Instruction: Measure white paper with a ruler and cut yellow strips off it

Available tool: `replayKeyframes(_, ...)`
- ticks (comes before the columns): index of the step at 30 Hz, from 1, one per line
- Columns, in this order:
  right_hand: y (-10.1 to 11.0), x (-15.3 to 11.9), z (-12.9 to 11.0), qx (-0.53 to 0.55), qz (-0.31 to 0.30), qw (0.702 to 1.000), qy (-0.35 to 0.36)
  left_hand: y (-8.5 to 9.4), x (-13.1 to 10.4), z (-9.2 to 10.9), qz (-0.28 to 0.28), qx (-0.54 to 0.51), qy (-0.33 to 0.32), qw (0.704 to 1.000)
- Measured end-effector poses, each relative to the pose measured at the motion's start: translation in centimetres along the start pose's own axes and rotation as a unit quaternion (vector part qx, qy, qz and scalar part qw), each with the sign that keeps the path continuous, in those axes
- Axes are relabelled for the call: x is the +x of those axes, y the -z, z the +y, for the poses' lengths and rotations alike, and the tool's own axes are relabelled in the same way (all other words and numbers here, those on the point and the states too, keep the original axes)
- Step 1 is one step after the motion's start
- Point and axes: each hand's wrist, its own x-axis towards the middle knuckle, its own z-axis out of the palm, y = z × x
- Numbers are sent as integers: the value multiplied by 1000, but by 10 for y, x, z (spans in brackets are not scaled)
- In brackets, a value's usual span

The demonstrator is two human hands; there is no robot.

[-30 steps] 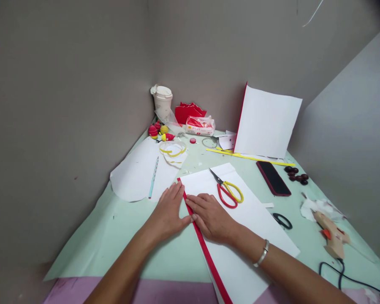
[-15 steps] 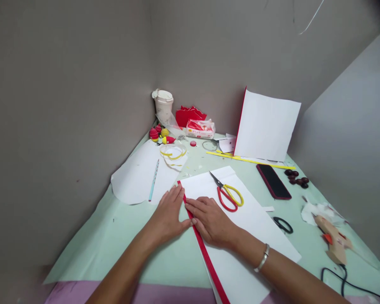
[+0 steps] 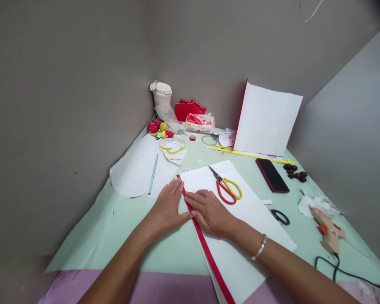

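Head cam: both palms down on the red edge strip
My left hand (image 3: 166, 207) and right hand (image 3: 210, 213) are spread flat, not gripping anything, fingertips on the red strip (image 3: 208, 253), thumbs meeting about there. That strip runs the left edge of my white paper sheet (image 3: 253, 211), which lies right in front of me on the mint-green table cover (image 3: 114, 236), near end over the purple cloth (image 3: 174, 289). Sheet's long axis slants, far end pointing away and to my left. Red-and-yellow-handled scissors (image 3: 222, 180) sit on top, tips aimed far-left too.
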Motion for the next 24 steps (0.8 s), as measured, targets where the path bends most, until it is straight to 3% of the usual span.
replayKeyframes(15,15,-11,15,31,-101,994,34,5,1,4,-29,12,12,999)
replayKeyframes(24,15,-12,13,18,-111,993,27,6,0,3,-28,14,9,999)
